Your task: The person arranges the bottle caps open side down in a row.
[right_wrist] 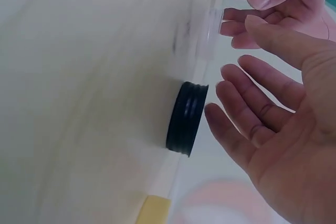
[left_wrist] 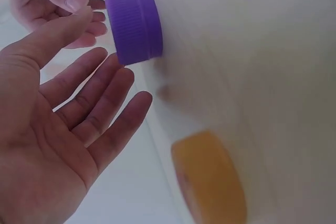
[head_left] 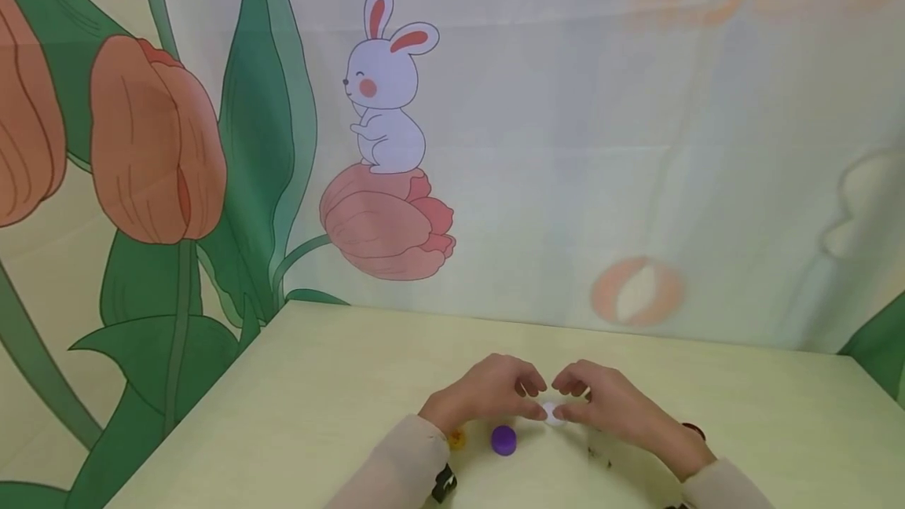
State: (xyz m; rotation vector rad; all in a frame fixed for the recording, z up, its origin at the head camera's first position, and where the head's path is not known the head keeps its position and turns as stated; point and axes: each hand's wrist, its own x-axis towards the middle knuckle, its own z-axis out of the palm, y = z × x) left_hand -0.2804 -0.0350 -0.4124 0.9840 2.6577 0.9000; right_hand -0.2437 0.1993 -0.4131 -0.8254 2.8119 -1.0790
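Observation:
In the head view my left hand (head_left: 488, 391) and right hand (head_left: 615, 403) face each other above the table, fingertips a small gap apart. A small white round piece (head_left: 551, 414) shows between the two thumb tips; whether they touch it I cannot tell. Both wrist views show loosely bent fingers with nothing in either palm. A ribbed purple bottle cap (left_wrist: 135, 24) stands on the table near my left fingertips. Close to my right fingers is a black ridged cap (right_wrist: 187, 119), and beyond it a clear plastic piece (right_wrist: 209, 35).
A yellow-orange round piece (left_wrist: 210, 177) lies nearer my left wrist. Another yellow piece (right_wrist: 154, 210) is cut off at the right wrist view's lower edge. The pale tabletop (head_left: 318, 383) meets a printed curtain (head_left: 523, 140) with a rabbit and tulips at the back.

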